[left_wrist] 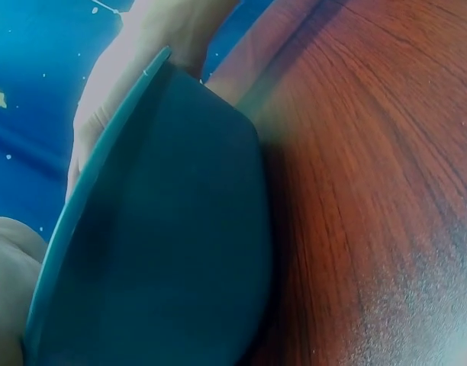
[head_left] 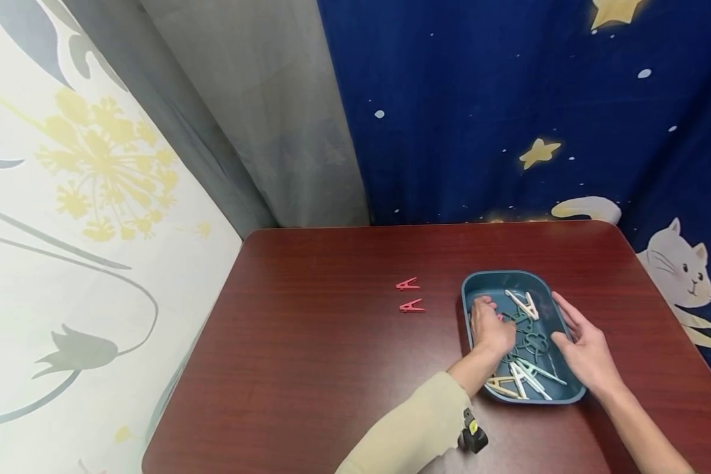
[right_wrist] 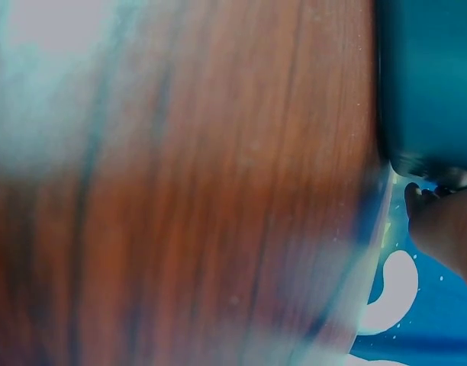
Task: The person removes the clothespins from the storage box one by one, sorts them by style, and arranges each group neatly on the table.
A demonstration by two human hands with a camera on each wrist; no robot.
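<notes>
A dark teal plastic tray [head_left: 509, 273] stands on the right of the table, with several clothespins inside. My left hand [head_left: 490, 329] reaches into its left side and pinches a pinkish-red clothespin [head_left: 500, 317], mostly hidden by the fingers. Across from it, my right hand [head_left: 589, 352] grips the tray's right rim, thumb over the edge and fingers along the outer wall. A white clothespin [head_left: 524, 304] lies at the tray's far end. White, mint-green and yellow clothespins [head_left: 502, 387] gather at the near end, and dark green looped pieces [head_left: 534, 343] lie mid-tray.
Two red clothespins [head_left: 407, 284] lie one behind the other on the reddish-brown table [head_left: 308, 342], left of the tray. A blue star-patterned curtain [head_left: 480, 131] hangs behind the table's far edge, and a white patterned curtain [head_left: 95, 250] borders the left side.
</notes>
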